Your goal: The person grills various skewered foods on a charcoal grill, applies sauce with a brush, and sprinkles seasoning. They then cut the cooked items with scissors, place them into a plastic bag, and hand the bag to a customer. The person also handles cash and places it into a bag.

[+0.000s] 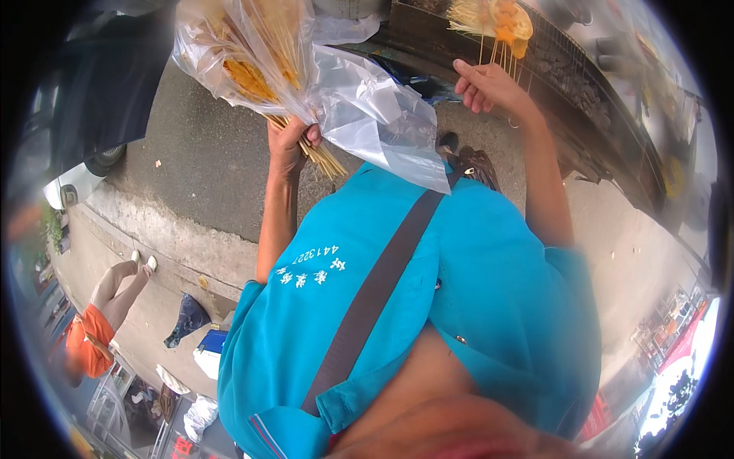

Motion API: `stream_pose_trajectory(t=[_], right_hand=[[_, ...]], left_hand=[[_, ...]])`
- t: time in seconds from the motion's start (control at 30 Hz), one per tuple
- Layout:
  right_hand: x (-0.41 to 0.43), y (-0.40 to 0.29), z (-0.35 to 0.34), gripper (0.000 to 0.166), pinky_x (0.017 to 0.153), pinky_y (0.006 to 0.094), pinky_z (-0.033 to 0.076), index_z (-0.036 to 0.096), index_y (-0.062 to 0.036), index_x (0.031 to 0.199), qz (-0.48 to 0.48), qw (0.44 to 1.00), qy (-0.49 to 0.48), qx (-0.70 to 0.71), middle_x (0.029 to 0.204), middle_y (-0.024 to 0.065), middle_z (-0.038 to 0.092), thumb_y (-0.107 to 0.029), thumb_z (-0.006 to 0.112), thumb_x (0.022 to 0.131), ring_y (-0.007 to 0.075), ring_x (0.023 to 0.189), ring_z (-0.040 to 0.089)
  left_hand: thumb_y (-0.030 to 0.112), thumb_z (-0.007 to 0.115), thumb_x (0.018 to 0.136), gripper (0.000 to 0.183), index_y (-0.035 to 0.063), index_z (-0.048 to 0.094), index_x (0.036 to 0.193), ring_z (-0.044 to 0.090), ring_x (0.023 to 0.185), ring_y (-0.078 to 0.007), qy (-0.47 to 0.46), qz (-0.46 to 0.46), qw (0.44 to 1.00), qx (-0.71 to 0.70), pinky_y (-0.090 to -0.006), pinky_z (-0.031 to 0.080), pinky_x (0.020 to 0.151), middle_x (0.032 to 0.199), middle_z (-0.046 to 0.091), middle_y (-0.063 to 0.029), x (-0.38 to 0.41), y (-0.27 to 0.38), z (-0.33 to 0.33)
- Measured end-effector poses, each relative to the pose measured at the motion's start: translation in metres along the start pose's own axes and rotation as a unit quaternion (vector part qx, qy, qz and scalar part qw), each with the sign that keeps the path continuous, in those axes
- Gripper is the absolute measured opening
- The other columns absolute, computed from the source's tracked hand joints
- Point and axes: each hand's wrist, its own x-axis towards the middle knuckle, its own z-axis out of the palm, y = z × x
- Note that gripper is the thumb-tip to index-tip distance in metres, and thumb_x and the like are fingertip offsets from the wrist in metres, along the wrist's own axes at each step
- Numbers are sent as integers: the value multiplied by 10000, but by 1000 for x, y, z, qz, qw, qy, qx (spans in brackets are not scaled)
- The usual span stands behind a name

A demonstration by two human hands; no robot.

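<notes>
My left hand (293, 137) is closed round a bundle of thin wooden skewers (324, 156) and the gathered neck of a clear plastic bag (384, 115). The bag covers the upper part of the bundle, where flat yellow-brown food (246, 80) shows through the film. My right hand (484, 86) holds nothing, its fingers partly bent and the thumb apart. Just beyond it, skewered food (504, 26), pale strands and orange pieces, lies over the edge of a long metal charcoal grill (550, 97), sticks pointing towards me.
Charcoal (573, 80) lies in the grill trough, which curves along the right. A dark vehicle (97, 86) stands at upper left. A person in an orange top (92, 341) is on the pavement at lower left, near a blue-and-white box (211, 350). A metal pot (350, 7) is at the top.
</notes>
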Motion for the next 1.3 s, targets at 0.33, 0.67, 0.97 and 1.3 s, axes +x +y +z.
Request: stream_pose_trajectory(t=[0.33, 0.67, 0.97, 1.3], right_hand=[[5, -67, 90, 316, 649, 270, 467, 661, -20, 896, -303, 949, 33, -75, 766, 64, 631, -331, 633, 849, 119, 706, 564], [31, -79, 90, 325, 928, 334, 421, 615, -49, 1052, -380, 818, -131, 411, 1082, 82, 620, -336, 554, 913, 197, 1036, 570], [-1, -104, 114, 313, 681, 389, 464, 659, -13, 866, -358, 905, 81, -214, 777, 174, 640, -319, 624, 817, 308, 723, 610], [-10, -85, 113, 241, 623, 393, 438, 604, -4, 839, -340, 935, 45, -92, 739, 150, 609, -239, 640, 798, 316, 679, 576]], left_hand=[[134, 632, 811, 191, 7, 546, 925, 467, 475, -73, 1, 24, 999, 24, -206, 390, 427, 592, 502, -8, 5, -8, 3], [152, 621, 831, 153, 5, 581, 847, 536, 500, -103, -3, 29, 1000, -11, -217, 428, 451, 616, 572, -40, 7, -19, -11], [124, 599, 829, 117, 9, 582, 830, 539, 507, -101, 37, 31, 999, -2, -212, 438, 462, 623, 577, -40, 12, -23, -11], [134, 631, 839, 150, -3, 591, 884, 553, 523, -108, 14, 5, 999, -47, -214, 448, 458, 693, 606, -64, 8, -21, 6]])
